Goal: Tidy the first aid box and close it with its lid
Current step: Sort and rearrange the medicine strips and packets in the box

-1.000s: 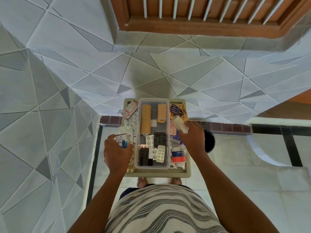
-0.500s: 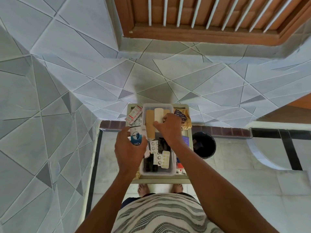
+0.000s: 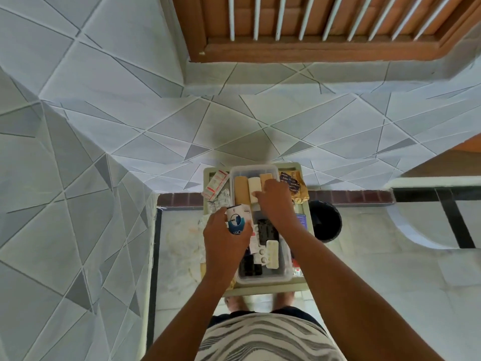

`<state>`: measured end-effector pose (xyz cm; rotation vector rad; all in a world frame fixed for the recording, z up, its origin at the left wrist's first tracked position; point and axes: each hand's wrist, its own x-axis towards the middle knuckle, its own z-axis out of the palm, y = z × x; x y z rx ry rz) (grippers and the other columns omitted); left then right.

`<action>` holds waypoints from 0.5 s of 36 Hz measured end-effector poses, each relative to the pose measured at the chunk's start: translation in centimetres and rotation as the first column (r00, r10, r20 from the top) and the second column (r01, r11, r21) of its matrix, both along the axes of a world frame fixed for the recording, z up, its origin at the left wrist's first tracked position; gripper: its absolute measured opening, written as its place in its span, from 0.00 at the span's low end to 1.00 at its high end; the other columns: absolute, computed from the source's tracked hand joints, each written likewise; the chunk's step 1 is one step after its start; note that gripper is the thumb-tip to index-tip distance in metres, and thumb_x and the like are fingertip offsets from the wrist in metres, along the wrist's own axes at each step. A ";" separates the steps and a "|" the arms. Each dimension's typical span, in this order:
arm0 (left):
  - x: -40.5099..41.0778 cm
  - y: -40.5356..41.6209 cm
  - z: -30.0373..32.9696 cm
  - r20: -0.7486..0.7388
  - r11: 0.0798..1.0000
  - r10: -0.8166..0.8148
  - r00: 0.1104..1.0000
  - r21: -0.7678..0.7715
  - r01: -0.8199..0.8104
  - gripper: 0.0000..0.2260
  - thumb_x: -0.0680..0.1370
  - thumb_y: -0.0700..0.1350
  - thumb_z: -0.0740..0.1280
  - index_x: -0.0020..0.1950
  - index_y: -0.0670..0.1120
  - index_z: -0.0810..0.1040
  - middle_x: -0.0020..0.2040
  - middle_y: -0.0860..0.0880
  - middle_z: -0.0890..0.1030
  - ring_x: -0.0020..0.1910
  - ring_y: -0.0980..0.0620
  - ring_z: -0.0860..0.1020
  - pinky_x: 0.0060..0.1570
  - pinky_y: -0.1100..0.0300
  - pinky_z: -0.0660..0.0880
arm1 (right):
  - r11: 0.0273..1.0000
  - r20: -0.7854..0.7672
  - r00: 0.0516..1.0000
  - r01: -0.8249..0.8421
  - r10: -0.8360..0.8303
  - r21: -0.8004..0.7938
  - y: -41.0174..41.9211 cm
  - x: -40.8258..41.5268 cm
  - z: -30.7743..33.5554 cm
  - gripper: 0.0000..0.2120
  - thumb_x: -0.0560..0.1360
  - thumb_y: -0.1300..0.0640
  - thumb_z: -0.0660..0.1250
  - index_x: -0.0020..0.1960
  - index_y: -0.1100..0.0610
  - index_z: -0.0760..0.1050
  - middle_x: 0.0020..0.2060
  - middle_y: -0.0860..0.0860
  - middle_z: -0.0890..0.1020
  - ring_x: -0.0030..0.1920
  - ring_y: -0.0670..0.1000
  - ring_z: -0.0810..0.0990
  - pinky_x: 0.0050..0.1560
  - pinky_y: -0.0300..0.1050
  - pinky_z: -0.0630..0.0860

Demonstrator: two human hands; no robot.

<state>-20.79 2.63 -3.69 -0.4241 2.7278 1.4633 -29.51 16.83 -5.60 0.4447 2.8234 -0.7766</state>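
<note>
The clear plastic first aid box [image 3: 263, 279] stands open on a small pale table [image 3: 260, 290]. At its far end lie a long tan bandage roll [image 3: 242, 192], a white bandage roll [image 3: 254, 186] and a short tan roll [image 3: 267, 176]. My right hand [image 3: 273, 201] reaches into the box, fingers on the near end of the white roll. Dark and white blister packs [image 3: 271, 252] fill the near half. My left hand [image 3: 223, 243] holds a small white and blue carton [image 3: 236, 220] over the box's left edge.
Left of the box on the table lie a red and white carton [image 3: 216, 184] and foil strips [image 3: 220, 199]. A gold and dark packet [image 3: 293, 186] lies to the right. A black bin [image 3: 325, 222] stands on the floor right of the table. Tiled walls close in behind and at the left.
My right hand carried the white roll from the table's right side into the box's far end. My left hand moved right and forward with the carton.
</note>
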 end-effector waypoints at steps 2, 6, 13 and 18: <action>-0.5 0.4 -0.4 0.026 0.999 -0.034 0.999 -0.010 0.034 0.27 0.71 0.55 0.77 0.66 0.49 0.74 0.59 0.52 0.80 0.53 0.52 0.82 0.49 0.58 0.83 | 0.998 -0.069 0.997 0.025 -0.029 -0.050 1.0 0.5 0.4 0.07 0.76 0.54 0.71 0.45 0.58 0.80 0.37 0.50 0.81 0.38 0.49 0.80 0.37 0.37 0.73; -1.7 1.9 -1.2 0.055 0.991 -0.128 0.990 -0.023 0.129 0.24 0.70 0.58 0.75 0.63 0.54 0.73 0.56 0.53 0.79 0.52 0.53 0.81 0.47 0.58 0.84 | 0.994 -0.254 0.963 0.073 -0.092 -0.084 3.4 2.4 0.0 0.04 0.75 0.63 0.70 0.49 0.59 0.82 0.46 0.53 0.84 0.45 0.51 0.81 0.49 0.45 0.79; -3.5 5.3 -2.5 0.083 0.937 -0.286 0.955 -0.185 0.297 0.26 0.72 0.55 0.74 0.66 0.49 0.71 0.57 0.51 0.78 0.48 0.54 0.80 0.47 0.57 0.82 | 0.964 -0.269 0.935 0.184 -0.233 -0.194 6.2 4.6 -0.2 0.08 0.75 0.67 0.70 0.52 0.60 0.83 0.48 0.51 0.82 0.44 0.46 0.79 0.45 0.25 0.68; -3.1 6.7 -3.3 0.080 0.918 -0.267 0.960 -0.281 0.279 0.24 0.73 0.58 0.72 0.63 0.48 0.72 0.55 0.48 0.79 0.50 0.49 0.80 0.47 0.54 0.81 | 0.947 -0.247 0.930 0.213 -0.272 -0.242 7.6 5.8 -1.1 0.08 0.75 0.67 0.67 0.51 0.59 0.83 0.47 0.51 0.83 0.44 0.46 0.80 0.46 0.33 0.76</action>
